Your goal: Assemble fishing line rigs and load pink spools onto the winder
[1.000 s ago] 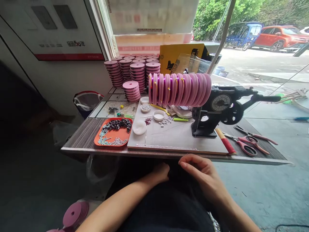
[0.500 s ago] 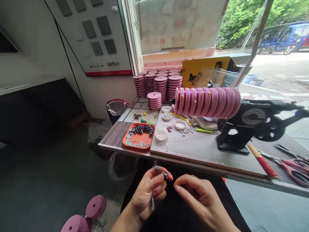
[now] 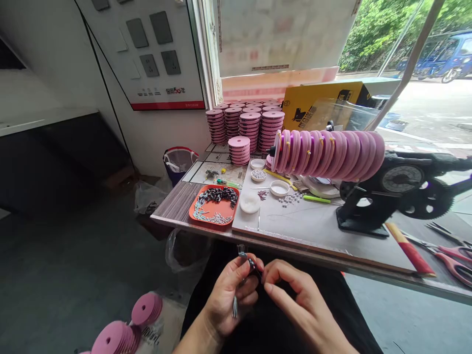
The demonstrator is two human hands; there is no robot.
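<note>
Just below the table edge, my left hand is closed around a bundle of thin silvery wire-like strands. Their lower ends hang under my fingers, and the upper ends fan out above a grey-blue band. A small dark piece sits at my left fingertips. Close beside it, my right hand has thumb and index finger pinched; whatever lies between them is too fine to make out. An orange-red tray on the table carries black pieces, pale bluish slim pieces and small silvery bits.
On the pale board stand small white dishes, loose beads and a green pen-like tool. A black geared device bears a row of pink foam spools. Scissors lie right; more pink spools lie on the floor.
My right hand has come closer to my left, its fingertips now nearly meeting the left ones. The view has shifted slightly. My left hand keeps its hold on the strands.
</note>
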